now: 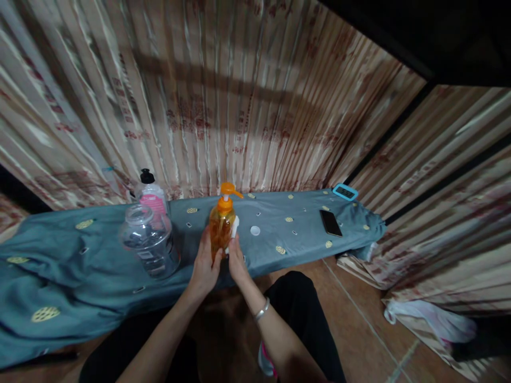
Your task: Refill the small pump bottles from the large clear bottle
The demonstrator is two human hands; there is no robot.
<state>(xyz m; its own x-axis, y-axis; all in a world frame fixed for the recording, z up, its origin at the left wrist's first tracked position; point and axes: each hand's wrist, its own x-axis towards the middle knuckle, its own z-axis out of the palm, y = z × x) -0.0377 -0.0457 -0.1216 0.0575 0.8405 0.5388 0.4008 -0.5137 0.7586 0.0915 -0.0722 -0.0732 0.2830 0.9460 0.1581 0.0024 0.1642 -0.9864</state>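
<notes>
Both the left hand [205,264] and right hand [236,259] gripped the orange pump bottle [221,225] near the covered bench's [59,255] front edge.

Glossy clear orange plastic pump bottle [222,226]; matt blue cloth [80,266]; shiny satin curtain [223,96]; smooth clear plastic jar [149,240].

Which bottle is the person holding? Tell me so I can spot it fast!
Find the long blue-green cloth in front of the striped curtain. At its near edge, the left hand and right hand clasp the orange bottle, the only one with an orange pump top.
</notes>
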